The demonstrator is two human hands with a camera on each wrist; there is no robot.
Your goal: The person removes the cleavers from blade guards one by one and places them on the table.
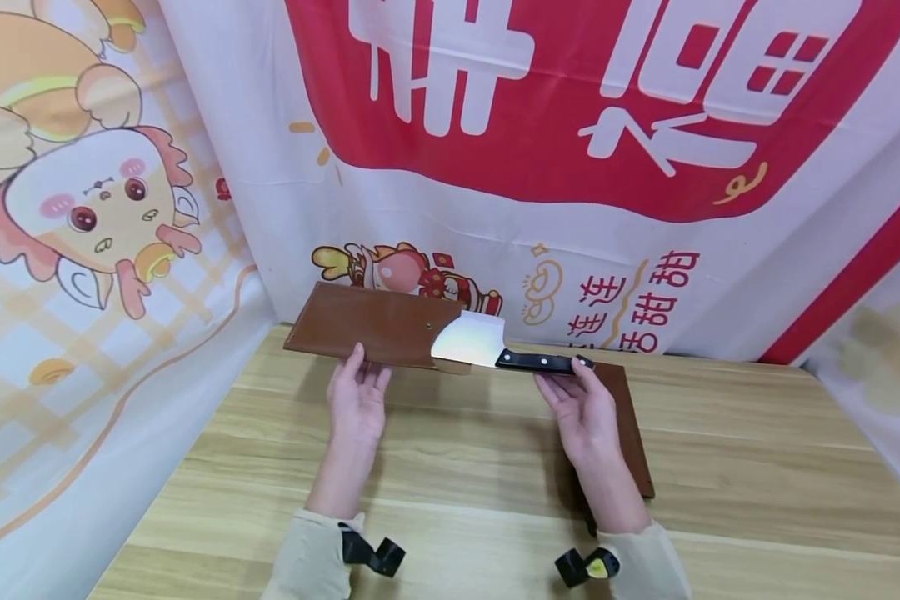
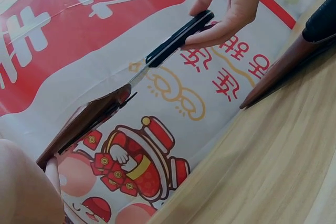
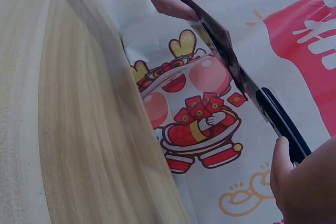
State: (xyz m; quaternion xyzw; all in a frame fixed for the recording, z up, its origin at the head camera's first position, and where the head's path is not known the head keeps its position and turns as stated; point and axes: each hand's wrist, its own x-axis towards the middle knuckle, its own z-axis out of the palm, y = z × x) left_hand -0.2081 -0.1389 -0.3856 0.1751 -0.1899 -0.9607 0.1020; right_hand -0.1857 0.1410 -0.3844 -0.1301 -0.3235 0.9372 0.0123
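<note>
A broad kitchen knife with a shiny blade [image 1: 471, 337] and a black riveted handle [image 1: 536, 361] is held level above the table. The front of its blade is hidden inside a brown leather-like sheath [image 1: 371, 325]; the heel end shows. My left hand [image 1: 357, 404] pinches the sheath's lower edge, thumb in front and fingers behind. At the other end, my right hand [image 1: 588, 412] grips the end of the handle between thumb and fingers. The left wrist view shows the knife edge-on, its handle [image 2: 178, 39] lined up with the sheath [image 2: 86, 119].
On the wooden table [image 1: 450, 467], a second brown sheath [image 1: 633, 442] lies by my right forearm, with a black handle [image 2: 321, 19] at its end. A printed cloth [image 1: 555, 242] hangs behind the table. Another patterned cloth [image 1: 120, 375] borders the left side.
</note>
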